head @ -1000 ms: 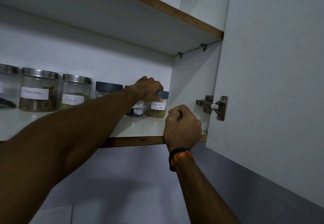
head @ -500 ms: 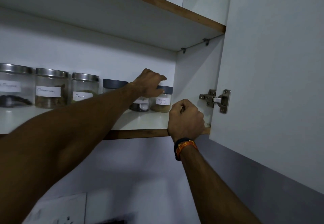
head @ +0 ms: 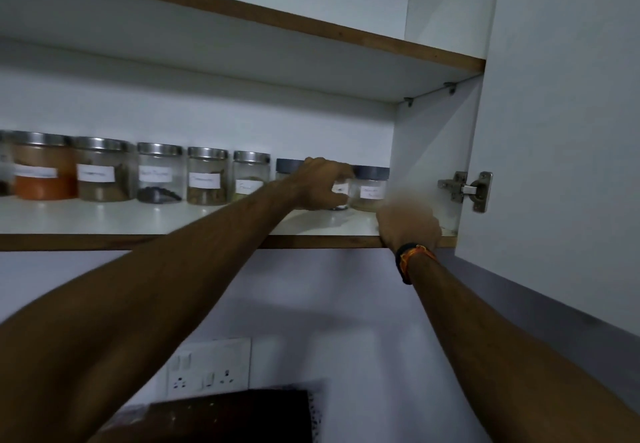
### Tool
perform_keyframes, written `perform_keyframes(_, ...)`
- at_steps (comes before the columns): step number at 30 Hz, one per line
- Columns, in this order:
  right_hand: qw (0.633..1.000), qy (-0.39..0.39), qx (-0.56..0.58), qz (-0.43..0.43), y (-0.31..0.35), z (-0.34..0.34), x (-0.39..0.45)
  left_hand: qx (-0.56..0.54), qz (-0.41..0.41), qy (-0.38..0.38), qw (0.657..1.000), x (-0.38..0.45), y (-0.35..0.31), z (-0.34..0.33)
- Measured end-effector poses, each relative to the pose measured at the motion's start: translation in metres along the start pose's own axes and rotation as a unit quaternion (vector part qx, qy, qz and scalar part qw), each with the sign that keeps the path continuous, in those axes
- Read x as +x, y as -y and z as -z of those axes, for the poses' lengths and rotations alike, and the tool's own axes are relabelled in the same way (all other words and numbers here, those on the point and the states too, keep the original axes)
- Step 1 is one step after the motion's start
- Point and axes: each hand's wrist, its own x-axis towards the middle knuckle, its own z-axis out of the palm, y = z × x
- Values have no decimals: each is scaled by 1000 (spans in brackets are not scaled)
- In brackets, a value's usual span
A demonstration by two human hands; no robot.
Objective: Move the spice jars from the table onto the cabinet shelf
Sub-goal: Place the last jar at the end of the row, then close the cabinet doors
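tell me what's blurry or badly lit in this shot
Head view: the right hand at the shelf edge is smeared by motion blur; the left hand and the jar labels are soft and unreadable; the light is dim and bluish, with the foreground forearms in shadow.

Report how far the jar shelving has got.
Done: a row of jars stands on the shelf. In hand: the left hand is on a jar near the row's right end; the right hand rests at the shelf edge. Left: cannot tell, the table is out of view.
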Motion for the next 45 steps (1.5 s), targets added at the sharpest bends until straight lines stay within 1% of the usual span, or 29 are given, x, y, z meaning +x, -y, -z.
perform_keyframes(4,999,27,-18,34,8,8,-19,12,14,21,1000,-40,-1,20)
perform_keyframes(8,995,3,-36,96,21,10,-49,18,36,30,999,-80,-2,40)
perform_keyframes(12,984,-4,-12,175,43,8,-73,23,61,47,997,-117,-3,59)
perform_keyframes(16,965,28,10,260,75,2,-97,15,94,44,995,-163,5,77)
perform_keyframes(19,948,50,32,312,100,-5,-115,32,118,40,992,-206,14,91)
perform_keyframes(24,921,69,72,376,141,-15,-154,73,160,38,984,-269,25,119)
perform_keyframes(30,892,100,126,423,200,-18,-195,151,186,25,970,-329,24,165)
perform_keyframes(38,843,99,227,477,286,-1,-245,261,229,20,938,-399,9,244)
perform_keyframes(42,813,105,271,504,324,14,-267,318,256,-2,913,-432,1,279)
perform_keyframes(45,790,103,291,530,353,27,-284,370,278,-30,886,-459,-3,305)
